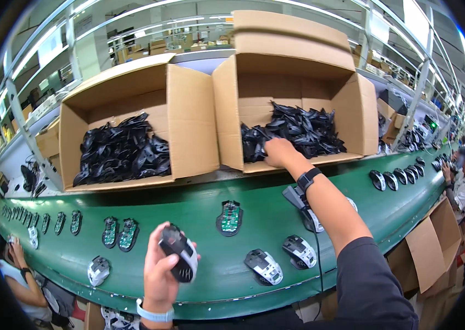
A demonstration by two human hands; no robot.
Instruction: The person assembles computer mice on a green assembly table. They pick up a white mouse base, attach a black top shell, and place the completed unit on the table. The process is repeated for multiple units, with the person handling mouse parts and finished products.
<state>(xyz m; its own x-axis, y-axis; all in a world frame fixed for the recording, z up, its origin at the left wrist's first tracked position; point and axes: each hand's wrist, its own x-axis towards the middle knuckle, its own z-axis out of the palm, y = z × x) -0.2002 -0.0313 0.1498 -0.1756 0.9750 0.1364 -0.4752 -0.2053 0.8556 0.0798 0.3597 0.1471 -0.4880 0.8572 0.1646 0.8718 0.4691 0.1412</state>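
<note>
"Closest to us, a dark sleeve [375,286] is covering the right upper arm, and a black watch [308,179] is circling that wrist. What is the right hand [281,153] doing?"

"It is resting inside the right cardboard box [365,118], touching a heap of black parts [306,129]. Its fingertips are hiding among them, so I'm not managing to tell how open they are or whether they are gripping anything."

"And the left hand [157,275]?"

"That one is holding a black-and-grey computer mouse [184,254] above the near side of the green belt [183,206], thumb and fingers wrapping snugly around its body. A pale blue band [155,314] is circling the wrist."

"What is lying around it?"

"Two grey-and-black mouse shells [263,267] are lying to its right. One green circuit board in a black base [229,218] is lying farther off, and two similar boards [128,234] are lying to the left, side by side."

"Beyond those?"

"The left cardboard box [191,118] is standing on the far side, holding another black heap [125,149]."
</note>
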